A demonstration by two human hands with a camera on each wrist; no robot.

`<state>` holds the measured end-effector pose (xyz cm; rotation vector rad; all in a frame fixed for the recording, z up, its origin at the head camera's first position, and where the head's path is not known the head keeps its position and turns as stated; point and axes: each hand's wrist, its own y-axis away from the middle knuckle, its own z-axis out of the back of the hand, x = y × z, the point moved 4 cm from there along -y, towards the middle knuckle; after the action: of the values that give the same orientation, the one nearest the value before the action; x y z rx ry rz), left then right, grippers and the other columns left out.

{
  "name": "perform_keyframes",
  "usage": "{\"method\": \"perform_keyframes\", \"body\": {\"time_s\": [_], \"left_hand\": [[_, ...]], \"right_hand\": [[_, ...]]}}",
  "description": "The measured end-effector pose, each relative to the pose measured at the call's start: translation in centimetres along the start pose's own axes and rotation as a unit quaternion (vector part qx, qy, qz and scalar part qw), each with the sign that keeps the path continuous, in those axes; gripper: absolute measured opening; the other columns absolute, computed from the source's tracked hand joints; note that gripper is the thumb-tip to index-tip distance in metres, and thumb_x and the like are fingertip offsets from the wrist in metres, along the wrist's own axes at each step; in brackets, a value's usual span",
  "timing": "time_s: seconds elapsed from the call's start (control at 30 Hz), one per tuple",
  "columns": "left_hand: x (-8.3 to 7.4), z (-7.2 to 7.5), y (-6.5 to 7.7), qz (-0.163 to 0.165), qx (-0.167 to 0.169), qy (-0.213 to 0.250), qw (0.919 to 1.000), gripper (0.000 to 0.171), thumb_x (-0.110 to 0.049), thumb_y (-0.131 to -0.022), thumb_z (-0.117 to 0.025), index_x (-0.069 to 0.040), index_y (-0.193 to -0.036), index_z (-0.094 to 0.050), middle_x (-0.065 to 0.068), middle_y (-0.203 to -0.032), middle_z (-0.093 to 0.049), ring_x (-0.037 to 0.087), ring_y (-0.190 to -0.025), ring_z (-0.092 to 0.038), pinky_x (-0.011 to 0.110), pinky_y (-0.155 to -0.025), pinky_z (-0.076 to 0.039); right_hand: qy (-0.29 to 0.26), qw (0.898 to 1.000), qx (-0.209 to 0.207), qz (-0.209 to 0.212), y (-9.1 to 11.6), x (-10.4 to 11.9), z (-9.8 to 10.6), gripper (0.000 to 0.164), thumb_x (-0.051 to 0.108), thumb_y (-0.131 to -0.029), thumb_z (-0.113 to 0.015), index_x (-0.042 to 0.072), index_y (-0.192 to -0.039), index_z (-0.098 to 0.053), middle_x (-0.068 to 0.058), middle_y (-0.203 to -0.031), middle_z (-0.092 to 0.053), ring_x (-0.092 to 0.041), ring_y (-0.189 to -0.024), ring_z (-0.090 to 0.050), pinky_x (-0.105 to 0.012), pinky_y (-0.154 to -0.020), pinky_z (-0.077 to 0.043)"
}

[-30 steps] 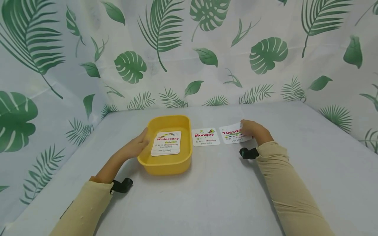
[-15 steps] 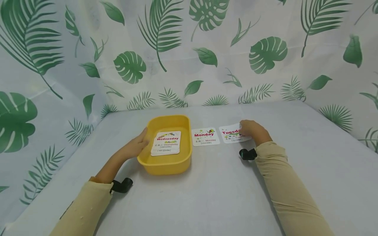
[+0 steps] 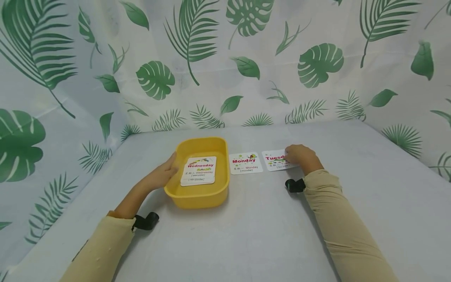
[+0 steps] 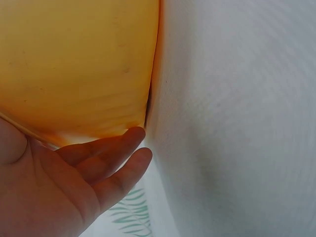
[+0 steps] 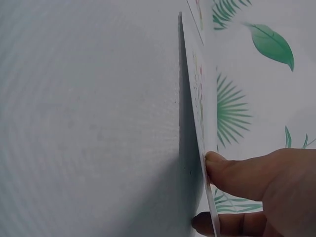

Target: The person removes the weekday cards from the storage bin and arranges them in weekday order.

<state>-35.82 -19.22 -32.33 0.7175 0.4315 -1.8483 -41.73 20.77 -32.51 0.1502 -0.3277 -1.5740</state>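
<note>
My right hand (image 3: 303, 156) pinches the right edge of a white Tuesday flashcard (image 3: 276, 161) between thumb and finger. In the right wrist view the flashcard (image 5: 200, 113) appears nearly edge-on, its held end raised off the table and its other end close to the surface. Just left of it lies a Monday flashcard (image 3: 245, 170). My left hand (image 3: 158, 178) holds the left side of a yellow plastic basin (image 3: 201, 201), thumb at the rim and fingers along the outer wall (image 4: 84, 64). Inside the basin rests a small stack with a Wednesday flashcard (image 3: 198, 166) on top.
A white cloth (image 3: 225, 243) covers the table. Behind it hangs a white curtain (image 3: 211, 94) printed with green leaves, which also runs along both sides. A black wrist camera (image 3: 295, 185) sits at my right cuff, another (image 3: 147, 221) at the left.
The Tuesday flashcard has straightened and come down slightly into line beside the Monday one, my right hand shifting a little left with it. My left hand and the basin stay put.
</note>
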Motion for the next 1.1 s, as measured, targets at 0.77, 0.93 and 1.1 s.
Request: {"method": "perform_keyframes", "body": {"time_s": [0.77, 0.93, 1.1], "left_hand": [[-0.07, 0.13, -0.37, -0.005, -0.006, -0.005, 1.0, 0.059, -0.017, -0.1, -0.026, 0.006, -0.143, 0.008, 0.024, -0.151, 0.005, 0.038, -0.139, 0.001, 0.052, -0.112, -0.006], [0.0, 0.09, -0.33, 0.003, -0.004, -0.004, 1.0, 0.059, -0.017, -0.1, -0.026, 0.004, -0.143, 0.008, 0.023, -0.151, 0.005, 0.037, -0.139, 0.001, 0.051, -0.112, -0.006], [0.12, 0.05, -0.27, 0.006, -0.005, -0.006, 1.0, 0.059, -0.018, -0.1, -0.026, 0.004, -0.143, 0.008, 0.023, -0.151, 0.005, 0.037, -0.139, 0.001, 0.051, -0.112, -0.006]], "right_hand": [[0.02, 0.999, 0.019, -0.035, -0.01, 0.12, -0.18, 0.048, 0.025, -0.097, -0.036, 0.002, -0.139, -0.033, -0.025, -0.142, -0.032, -0.043, -0.125, -0.035, -0.059, -0.103, -0.027], [0.02, 0.999, 0.021, -0.031, -0.05, 0.12, -0.18, 0.048, 0.025, -0.097, -0.037, 0.001, -0.139, -0.032, -0.025, -0.141, -0.033, -0.042, -0.121, -0.038, -0.059, -0.102, -0.028], [0.016, 0.999, 0.021, -0.033, 0.06, 0.22, -0.23, 0.05, 0.026, -0.097, -0.038, 0.002, -0.139, -0.032, -0.025, -0.142, -0.032, -0.044, -0.126, -0.034, -0.059, -0.103, -0.027]]}}
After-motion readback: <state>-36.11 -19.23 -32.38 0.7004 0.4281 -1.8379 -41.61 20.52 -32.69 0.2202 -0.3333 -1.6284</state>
